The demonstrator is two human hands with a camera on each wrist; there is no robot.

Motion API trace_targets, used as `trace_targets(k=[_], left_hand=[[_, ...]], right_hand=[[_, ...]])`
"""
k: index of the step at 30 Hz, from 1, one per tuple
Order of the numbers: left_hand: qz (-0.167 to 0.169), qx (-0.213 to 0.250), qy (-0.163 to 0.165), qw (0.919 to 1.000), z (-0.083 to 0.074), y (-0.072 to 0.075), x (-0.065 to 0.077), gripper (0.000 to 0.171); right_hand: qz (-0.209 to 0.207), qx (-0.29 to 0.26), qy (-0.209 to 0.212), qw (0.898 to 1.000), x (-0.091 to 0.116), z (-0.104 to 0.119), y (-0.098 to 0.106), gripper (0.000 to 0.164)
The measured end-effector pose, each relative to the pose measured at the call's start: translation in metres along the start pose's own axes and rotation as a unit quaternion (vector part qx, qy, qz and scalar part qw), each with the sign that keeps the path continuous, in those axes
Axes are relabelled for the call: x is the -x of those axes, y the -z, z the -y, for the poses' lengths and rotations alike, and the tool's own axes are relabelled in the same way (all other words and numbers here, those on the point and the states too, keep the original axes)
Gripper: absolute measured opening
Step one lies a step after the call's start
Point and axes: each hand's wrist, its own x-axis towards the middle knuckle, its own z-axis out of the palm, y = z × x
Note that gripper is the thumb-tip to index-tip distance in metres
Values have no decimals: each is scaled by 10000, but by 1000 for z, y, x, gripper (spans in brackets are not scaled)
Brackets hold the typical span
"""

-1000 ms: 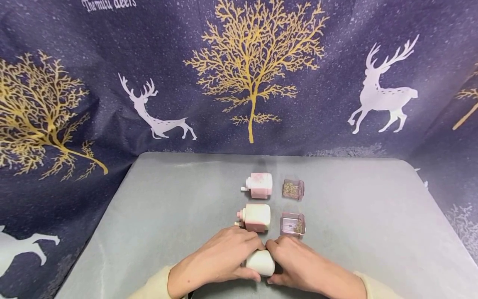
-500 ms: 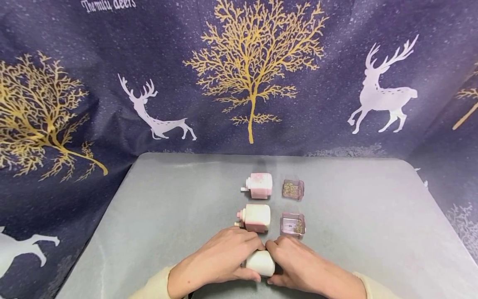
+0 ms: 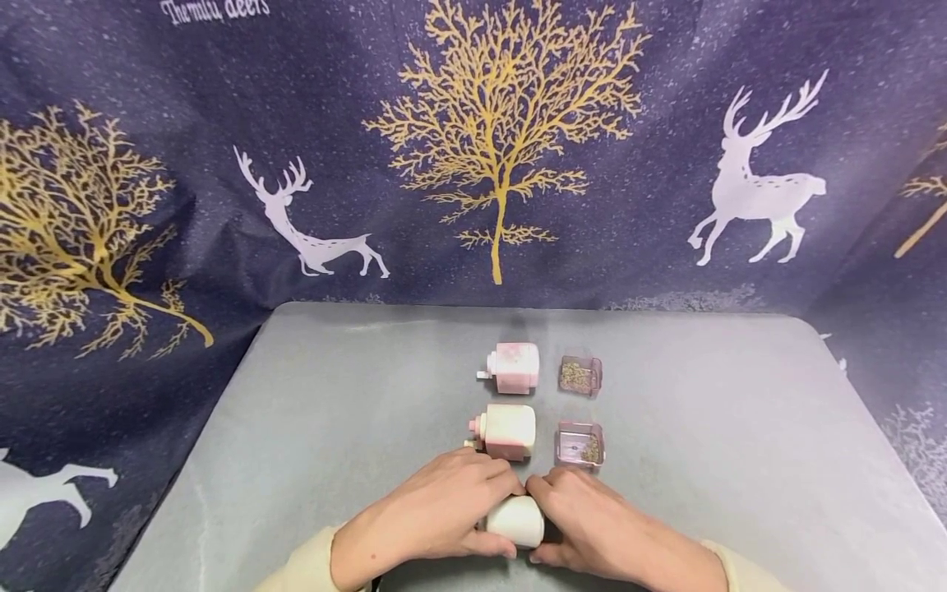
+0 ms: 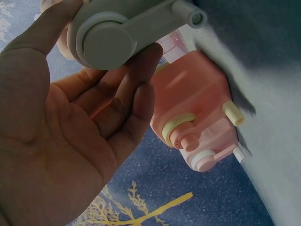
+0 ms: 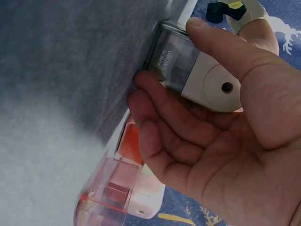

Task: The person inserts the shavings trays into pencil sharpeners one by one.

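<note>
A white crank pencil sharpener (image 3: 515, 522) sits between my two hands near the front of the table. My left hand (image 3: 444, 510) grips its crank end, thumb on one side and fingers on the other; the sharpener's grey-white crank (image 4: 110, 44) shows in the left wrist view. From the opposite end my right hand (image 3: 599, 526) pinches the sharpener between thumb and fingers, at its clear shavings drawer (image 5: 171, 54). That drawer sits against the body, beside the round pencil hole (image 5: 227, 87). Some fingertips are hidden behind the sharpener in the head view.
Just beyond the hands lies a cream-and-pink sharpener (image 3: 510, 432), with a pink-and-white one (image 3: 516, 367) farther back. To their right stand two detached clear pink drawers, the nearer drawer (image 3: 561, 450) and the farther drawer (image 3: 596, 380), both holding shavings. A patterned cloth (image 3: 592, 271) hangs behind the grey table (image 3: 703, 411).
</note>
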Motion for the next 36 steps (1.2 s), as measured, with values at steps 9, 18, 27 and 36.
trace_targets(k=[9, 18, 27, 36], left_hand=[[24, 53, -64, 10000, 2, -3, 1, 51], [-54, 129, -87, 9999, 3, -2, 1, 49], [-359, 144, 69, 9992, 6, 2, 2, 48], [-1096, -14, 595, 9922, 13, 12, 0, 40]], right_hand=[[100, -210, -54, 9997, 2, -1, 3, 47], [146, -276, -27, 9995, 2, -2, 5, 45], [147, -208, -51, 9997, 5, -7, 19, 39], [-353, 158, -327, 9987, 6, -17, 36, 37]])
